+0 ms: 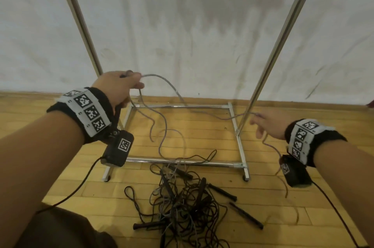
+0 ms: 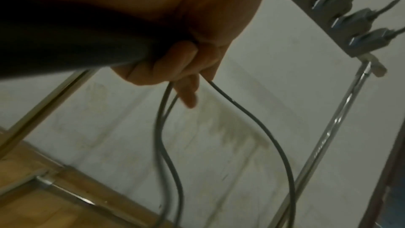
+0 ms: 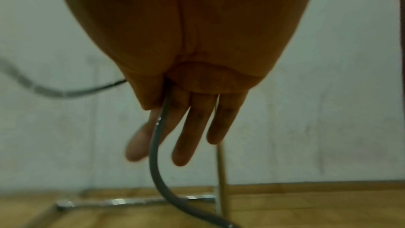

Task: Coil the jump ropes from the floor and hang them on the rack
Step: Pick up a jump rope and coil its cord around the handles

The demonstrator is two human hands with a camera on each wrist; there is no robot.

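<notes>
My left hand point(image 1: 135, 80) is raised by the rack's left post point(image 1: 79, 18). It grips a black handle point(image 2: 65, 32) and hanging loops of a grey jump rope point(image 1: 175, 91). The left hand point(image 2: 188, 82) has its fingers curled round the handle, with two strands of the rope point(image 2: 275, 145) dropping from it. The rope runs rightward to my right hand point(image 1: 256, 124), which pinches it between thumb and forefinger. The right hand point(image 3: 162, 110) keeps its other fingers straight while the rope point(image 3: 153, 153) trails down to the floor. A tangled pile of dark ropes point(image 1: 182, 203) lies on the floor.
The chrome rack's base frame point(image 1: 182, 106) sits on the wooden floor against a white sheeted wall, with its right post point(image 1: 283, 31) beside my right hand. A row of hooks point(image 2: 350, 15) tops the rack. Loose black handles point(image 1: 245, 216) lie round the pile. My trouser leg point(image 1: 60, 231) is at bottom left.
</notes>
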